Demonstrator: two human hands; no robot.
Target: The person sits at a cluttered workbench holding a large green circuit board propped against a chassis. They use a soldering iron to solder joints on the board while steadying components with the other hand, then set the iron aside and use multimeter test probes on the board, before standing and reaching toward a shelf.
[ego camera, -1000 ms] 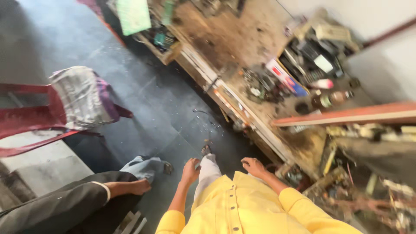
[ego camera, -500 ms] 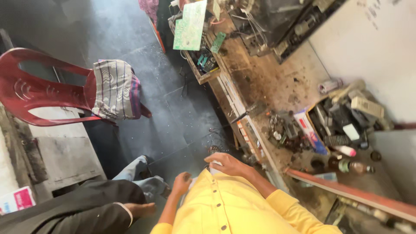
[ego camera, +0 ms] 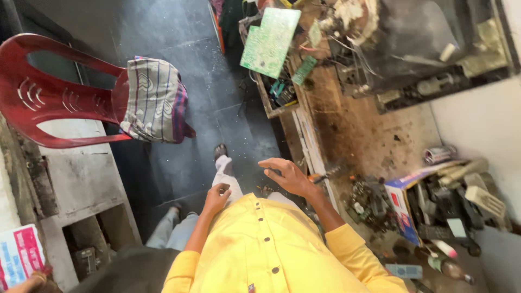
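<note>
**Hands hover beside cluttered worktop**

A worn worktop fills two o'clock; a red chair sits at ten. The right hand, fingers apart and empty, hangs beside a screwdriver at its three o'clock. The left hand, fingers loosely curled, holds nothing.

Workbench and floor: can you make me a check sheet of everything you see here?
Surface: wooden workbench, dirty and stained.
Job's things: nothing held; screwdriver lies nearest the right hand.
Clutter: green circuit board, coloured box, remote control, loose parts.
Hands: left hand loosely curled, empty; right hand open, empty.
Cables: thin wires by the gutted casing.
Surroundings: red plastic chair with folded cloth; dark floor.
</note>
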